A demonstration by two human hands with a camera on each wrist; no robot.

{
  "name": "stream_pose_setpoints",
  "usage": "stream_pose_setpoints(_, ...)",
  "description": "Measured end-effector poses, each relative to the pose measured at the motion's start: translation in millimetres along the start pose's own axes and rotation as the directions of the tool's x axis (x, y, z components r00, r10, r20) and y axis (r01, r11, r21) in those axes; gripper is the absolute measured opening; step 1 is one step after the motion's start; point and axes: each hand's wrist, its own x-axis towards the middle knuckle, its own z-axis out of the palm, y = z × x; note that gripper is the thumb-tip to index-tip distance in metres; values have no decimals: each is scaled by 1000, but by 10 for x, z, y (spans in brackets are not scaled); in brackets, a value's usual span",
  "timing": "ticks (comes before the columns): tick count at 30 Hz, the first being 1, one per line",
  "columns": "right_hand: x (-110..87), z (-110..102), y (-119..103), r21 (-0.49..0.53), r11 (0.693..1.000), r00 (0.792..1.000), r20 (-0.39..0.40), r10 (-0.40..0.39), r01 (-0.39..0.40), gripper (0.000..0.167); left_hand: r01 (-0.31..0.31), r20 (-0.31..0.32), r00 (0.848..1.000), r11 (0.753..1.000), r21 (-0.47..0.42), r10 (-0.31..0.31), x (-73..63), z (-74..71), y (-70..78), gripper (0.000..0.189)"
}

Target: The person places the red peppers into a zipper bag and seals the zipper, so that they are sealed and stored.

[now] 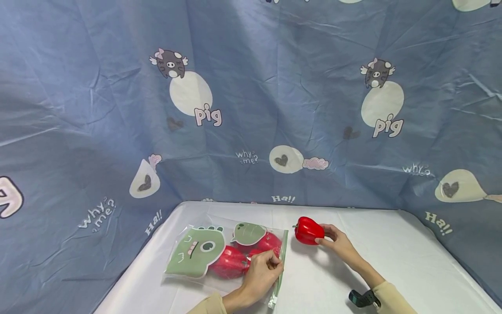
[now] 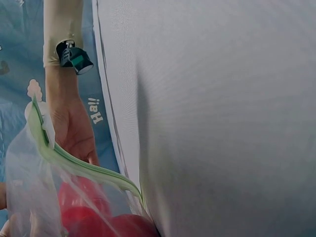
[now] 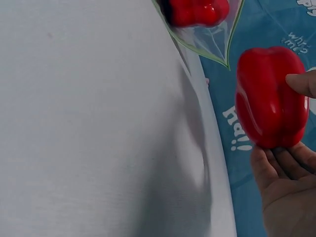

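Note:
My right hand (image 1: 338,242) holds a red bell pepper (image 1: 307,231) at the right of the bag. In the right wrist view the thumb presses one side of the pepper (image 3: 269,98) and the fingers support the other. A clear zip bag (image 1: 186,257) with green cartoon prints lies on the table, with several red peppers (image 1: 228,263) inside. At the bag's right side, my left hand (image 1: 262,275) pinches the edge by the green zip strip (image 1: 285,244). The left wrist view shows that strip (image 2: 94,170) bowed into a curve, with red peppers (image 2: 89,217) behind the clear plastic.
A white-covered table (image 1: 392,253) carries everything. Behind it hangs a blue printed curtain (image 1: 251,109), close to the table's far edge. A white slider (image 1: 272,301) sits at the near end of the zip strip. A dark wrist device (image 1: 364,299) is on the right forearm.

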Motion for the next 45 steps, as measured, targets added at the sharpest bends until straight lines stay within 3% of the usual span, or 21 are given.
stream_pose_setpoints(15,-150,25,46,69,997,997,76,21,-26,55,9,-2,1000,1000,0,-9,6,-4,22,15)
stream_pose_setpoints(27,-245,92,63,81,996,982,183,-42,27,55,7,-10,1000,1000,6,-7,5,-1,33,15)
stream_pose_setpoints(45,-280,165,3,111,992,959,274,-80,51,54,0,0,1000,1000,1,0,8,-4,32,15)
